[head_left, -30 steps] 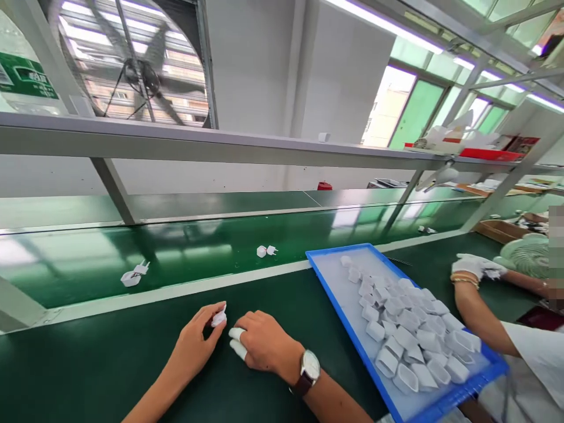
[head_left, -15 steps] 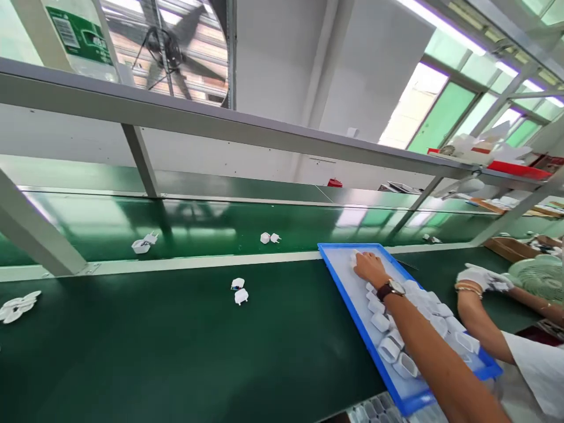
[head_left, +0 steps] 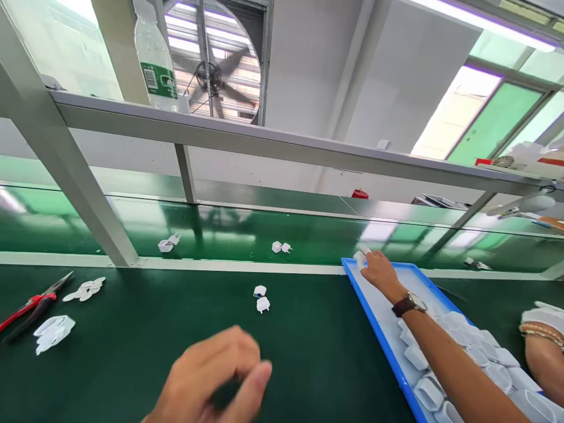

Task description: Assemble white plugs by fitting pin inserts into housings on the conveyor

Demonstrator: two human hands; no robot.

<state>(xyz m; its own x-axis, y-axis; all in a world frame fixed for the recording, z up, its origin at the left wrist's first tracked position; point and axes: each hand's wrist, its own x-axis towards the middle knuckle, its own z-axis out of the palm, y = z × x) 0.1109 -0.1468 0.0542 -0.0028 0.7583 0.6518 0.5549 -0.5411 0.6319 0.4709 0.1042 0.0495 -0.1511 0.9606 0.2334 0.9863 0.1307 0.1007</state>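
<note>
Nearest, low over the green bench (head_left: 308, 352), a blurred left hand (head_left: 211, 370) with fingers curled toward the thumb; tips partly hidden, so impossible to tell whether apart or together. To the right, with its long axis slanting from near right to far left, a blue-rimmed tray (head_left: 382, 311). In its nearer part, crowded white shells (head_left: 429, 392), open ends turned different ways.

At left on the bench, a white stack (head_left: 54, 332), tilted toward far right. Just beyond, pliers (head_left: 37, 305) with red and black handles toward near left and nose toward far right. Next to the nose, flat pieces (head_left: 84, 289), spread along much the same slant.

Beyond the left hand, well apart from the tray, a plug (head_left: 263, 304) on the bench, pins pointing nearer; just behind it, a cap (head_left: 259, 291), the pair lined up near to far.

At the tray's far left corner, a right hand (head_left: 382, 275), wrist toward near right, with fingers pointing far left around something white; grip impossible to tell.

Farther, on the green belt (head_left: 229, 241), a middle pair (head_left: 281, 247) lying left to right, pins rightward, and a left pair (head_left: 169, 242), pins toward far right.
</note>
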